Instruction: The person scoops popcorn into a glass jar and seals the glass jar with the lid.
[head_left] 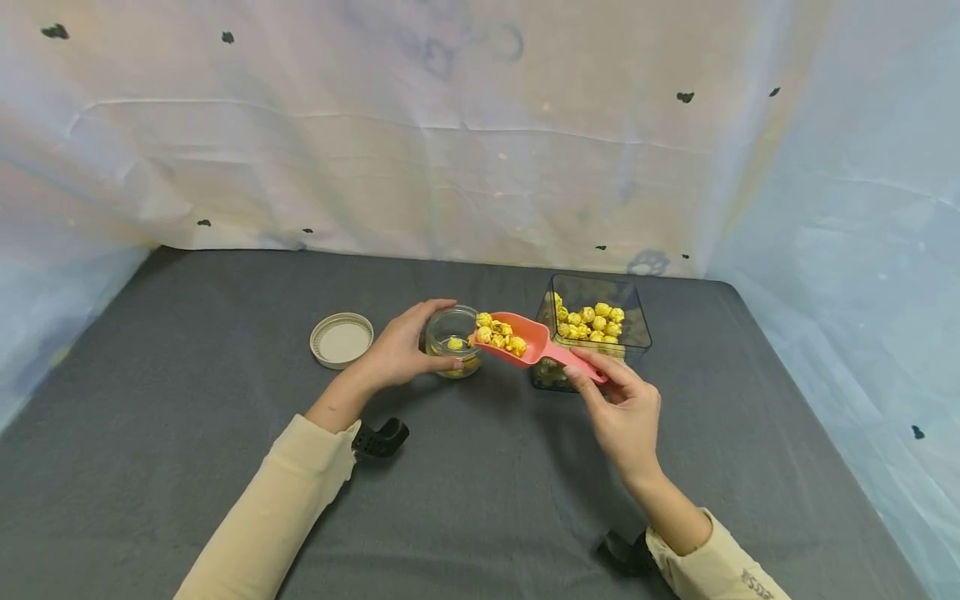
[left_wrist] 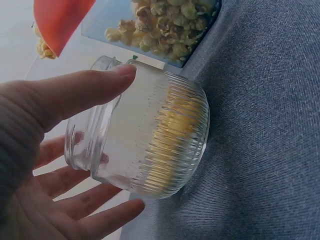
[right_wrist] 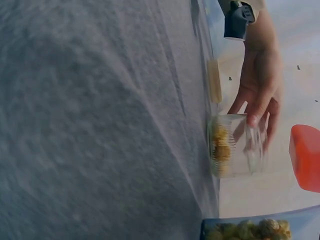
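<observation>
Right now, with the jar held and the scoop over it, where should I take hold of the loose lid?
Take the lid by its rim, coming from above on its left side. It lies flat on the table with its open side up, so the raised rim offers a pinch. The left hand, holding the jar, crowds its right.

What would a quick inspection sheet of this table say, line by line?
Surface: dark grey cloth table.
Job's things: glass jar upright, a little popcorn inside; pink scoop loaded with popcorn at its mouth; clear tub of popcorn behind.
Clutter: cream lid lying apart, beside the jar.
Hands: left hand grips the jar; right hand pinches the scoop's handle.
Cables: nothing seen.
Surroundings: pale wrinkled backdrop with small dark marks.
</observation>
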